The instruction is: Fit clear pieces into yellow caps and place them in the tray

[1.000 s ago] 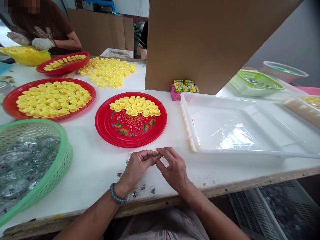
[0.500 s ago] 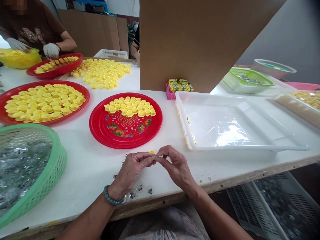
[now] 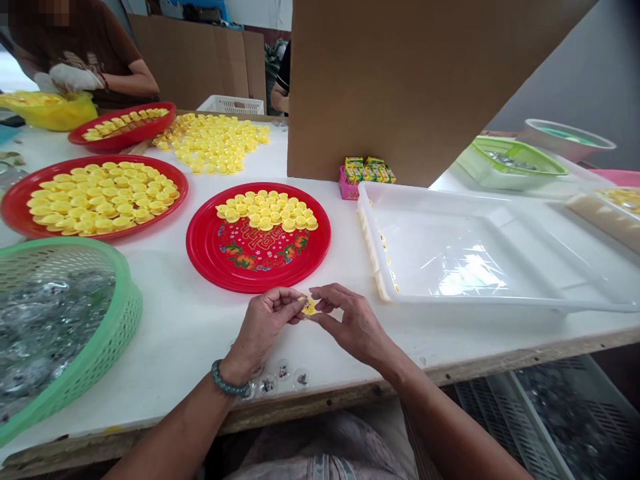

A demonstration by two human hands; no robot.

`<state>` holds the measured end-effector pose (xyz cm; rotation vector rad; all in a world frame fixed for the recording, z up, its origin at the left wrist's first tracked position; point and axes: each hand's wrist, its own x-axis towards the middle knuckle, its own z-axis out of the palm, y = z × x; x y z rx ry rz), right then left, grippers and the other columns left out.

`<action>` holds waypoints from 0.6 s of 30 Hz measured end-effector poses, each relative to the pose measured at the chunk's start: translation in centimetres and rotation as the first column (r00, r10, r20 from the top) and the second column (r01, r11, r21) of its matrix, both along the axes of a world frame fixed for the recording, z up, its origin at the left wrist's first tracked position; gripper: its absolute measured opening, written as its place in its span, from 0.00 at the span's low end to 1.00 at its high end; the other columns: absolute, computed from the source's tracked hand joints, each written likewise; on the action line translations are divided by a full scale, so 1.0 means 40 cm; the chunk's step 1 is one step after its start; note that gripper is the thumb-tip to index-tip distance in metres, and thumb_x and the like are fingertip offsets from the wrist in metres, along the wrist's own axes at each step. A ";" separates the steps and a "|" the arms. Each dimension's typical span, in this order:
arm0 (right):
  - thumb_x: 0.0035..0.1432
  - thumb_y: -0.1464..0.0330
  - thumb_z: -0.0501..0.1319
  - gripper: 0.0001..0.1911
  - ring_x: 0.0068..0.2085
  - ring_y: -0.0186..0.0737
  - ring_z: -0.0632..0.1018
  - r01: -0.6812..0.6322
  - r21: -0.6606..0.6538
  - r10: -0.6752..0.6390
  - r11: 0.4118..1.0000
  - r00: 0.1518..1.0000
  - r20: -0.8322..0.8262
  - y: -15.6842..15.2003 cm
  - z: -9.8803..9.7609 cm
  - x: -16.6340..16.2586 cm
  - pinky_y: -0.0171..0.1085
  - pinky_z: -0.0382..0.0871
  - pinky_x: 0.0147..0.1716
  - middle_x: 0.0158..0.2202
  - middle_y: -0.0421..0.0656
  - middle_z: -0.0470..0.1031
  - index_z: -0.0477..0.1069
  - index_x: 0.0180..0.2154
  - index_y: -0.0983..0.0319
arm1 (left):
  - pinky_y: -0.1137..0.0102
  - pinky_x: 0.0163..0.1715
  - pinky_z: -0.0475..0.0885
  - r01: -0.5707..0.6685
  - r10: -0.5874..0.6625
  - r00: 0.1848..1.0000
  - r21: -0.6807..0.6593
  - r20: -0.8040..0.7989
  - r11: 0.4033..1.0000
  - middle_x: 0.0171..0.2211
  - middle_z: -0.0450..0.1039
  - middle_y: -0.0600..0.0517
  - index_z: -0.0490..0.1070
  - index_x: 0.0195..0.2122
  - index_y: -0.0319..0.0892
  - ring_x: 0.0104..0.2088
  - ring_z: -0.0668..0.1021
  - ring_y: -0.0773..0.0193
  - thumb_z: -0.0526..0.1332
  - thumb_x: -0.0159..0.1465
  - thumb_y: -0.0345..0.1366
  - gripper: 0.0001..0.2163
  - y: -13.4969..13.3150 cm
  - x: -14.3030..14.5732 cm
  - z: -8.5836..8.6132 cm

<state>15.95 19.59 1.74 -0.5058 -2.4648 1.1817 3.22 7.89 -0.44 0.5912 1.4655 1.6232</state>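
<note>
Between thumb and fingers, my left hand (image 3: 263, 327) pinches a small round yellow piece (image 3: 309, 307) with a dark printed mark on its face. My right hand (image 3: 357, 328) is beside it, thumb and forefinger spread around the piece's right side; its thumb tip is close to the lower edge, and I cannot tell if it touches. Several clear round discs (image 3: 283, 369) with small dark prints lie by the table edge, partly hidden by my left wrist. Just beyond my hands, a red tray (image 3: 255, 283) carries rows of yellow cup-shaped pieces (image 3: 270, 212).
Left stand a green basket (image 3: 125, 313) of clear parts and a second red tray (image 3: 184, 190) of yellow pieces. A white plastic tray (image 3: 425, 297) lies right, a cardboard panel (image 3: 390, 87) behind. A gloved co-worker (image 3: 120, 73) sits far left beside loose yellow pieces (image 3: 215, 143).
My right fingers have parted from the left fingertips, and the yellow piece now shows its printed face. The co-worker's gloved hands have moved from the far red tray to the yellow bowl.
</note>
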 end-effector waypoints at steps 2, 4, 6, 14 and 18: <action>0.52 0.69 0.65 0.16 0.33 0.34 0.75 0.043 0.080 -0.041 0.996 0.999 -0.027 -0.009 -0.004 -0.012 0.30 0.68 0.29 0.38 0.43 0.74 0.71 0.45 0.61 | 0.71 0.35 0.73 -0.040 0.036 0.996 0.048 0.084 0.998 0.32 0.75 0.50 0.72 0.36 0.39 0.32 0.76 0.65 0.67 0.56 0.37 0.09 0.006 0.000 0.003; 0.55 0.67 0.63 0.14 0.34 0.35 0.76 0.075 0.212 -0.062 0.974 0.996 -0.066 -0.015 -0.002 -0.026 0.32 0.69 0.32 0.37 0.44 0.74 0.71 0.45 0.61 | 0.71 0.37 0.73 -0.067 0.055 0.990 0.087 0.133 0.994 0.33 0.76 0.51 0.72 0.35 0.39 0.34 0.77 0.65 0.67 0.56 0.36 0.09 0.012 0.000 0.008; 0.58 0.67 0.61 0.13 0.36 0.37 0.76 0.084 0.339 -0.062 0.937 0.995 -0.074 -0.018 0.002 -0.041 0.34 0.69 0.35 0.37 0.45 0.75 0.71 0.45 0.61 | 0.73 0.37 0.72 -0.084 0.071 0.989 0.097 0.132 0.992 0.34 0.76 0.50 0.72 0.35 0.39 0.34 0.76 0.65 0.67 0.56 0.36 0.09 0.016 -0.001 0.013; 0.57 0.68 0.61 0.15 0.37 0.37 0.76 -0.039 0.300 0.027 0.953 0.999 0.045 0.018 -0.011 -0.031 0.34 0.69 0.35 0.39 0.43 0.74 0.71 0.47 0.59 | 0.72 0.33 0.71 -0.056 0.048 0.988 -0.053 -0.147 0.997 0.33 0.76 0.50 0.73 0.39 0.41 0.32 0.77 0.63 0.62 0.59 0.39 0.10 -0.014 -0.017 -0.007; 0.57 0.68 0.61 0.17 0.41 0.40 0.75 -0.116 0.292 0.063 0.949 0.981 0.185 0.038 -0.026 -0.009 0.36 0.69 0.39 0.43 0.45 0.75 0.71 0.49 0.61 | 0.71 0.31 0.70 -0.076 -0.052 0.886 -0.256 -0.460 0.964 0.33 0.77 0.50 0.74 0.43 0.43 0.32 0.77 0.61 0.59 0.59 0.36 0.11 -0.025 -0.018 -0.026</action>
